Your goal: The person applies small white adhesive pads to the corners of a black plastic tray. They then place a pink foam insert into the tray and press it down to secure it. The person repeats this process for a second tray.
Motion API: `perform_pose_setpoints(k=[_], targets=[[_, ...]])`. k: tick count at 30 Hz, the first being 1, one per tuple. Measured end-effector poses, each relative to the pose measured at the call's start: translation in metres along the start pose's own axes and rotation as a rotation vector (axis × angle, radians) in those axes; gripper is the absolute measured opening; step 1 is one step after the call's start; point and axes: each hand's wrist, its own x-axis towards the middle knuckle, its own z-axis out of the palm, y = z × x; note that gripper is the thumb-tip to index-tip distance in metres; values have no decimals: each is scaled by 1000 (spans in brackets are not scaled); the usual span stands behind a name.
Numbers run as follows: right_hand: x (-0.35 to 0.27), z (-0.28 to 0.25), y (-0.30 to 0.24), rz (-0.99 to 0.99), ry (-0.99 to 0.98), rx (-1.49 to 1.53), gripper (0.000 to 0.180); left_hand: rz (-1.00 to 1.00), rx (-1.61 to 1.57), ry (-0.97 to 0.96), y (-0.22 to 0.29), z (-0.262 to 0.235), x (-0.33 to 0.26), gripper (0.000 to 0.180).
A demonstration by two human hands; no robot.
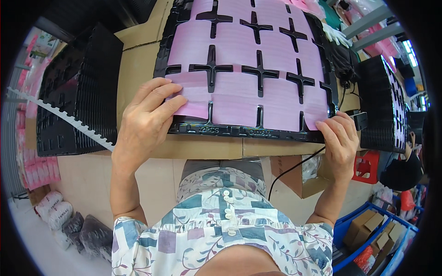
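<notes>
A pink foam sheet (pixel 233 108) with cross-shaped cut-outs lies over a black plastic tray (pixel 276 134), whose raised black crosses stand up through the openings. At the sheet's near left corner, my left hand (pixel 148 110) pinches the foam between thumb and fingers. The near right corner lies under the fingertips of my right hand (pixel 338 138), which are bent and pressed together at the tray's edge. Along the near edge, the sheet lies slightly wavy just inside the tray's rim.
Stacks of black trays stand left (pixel 76 92) and right (pixel 380 106) of the cardboard-covered table (pixel 202 146). A black cable (pixel 294 166) hangs over the front edge. White gloves (pixel 336 35) lie beyond the tray. Below right are an open carton (pixel 317 181) and a red stool (pixel 367 166).
</notes>
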Motion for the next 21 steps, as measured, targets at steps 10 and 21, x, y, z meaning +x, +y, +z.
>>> perform_pose_setpoints(k=[10, 21], targets=[[1, -1, -2, 4, 12, -5, 34, 41, 124, 9, 3, -1, -3, 35], [-1, 3, 2, -15, 16, -67, 26, 14, 74, -38, 4, -7, -5, 43]])
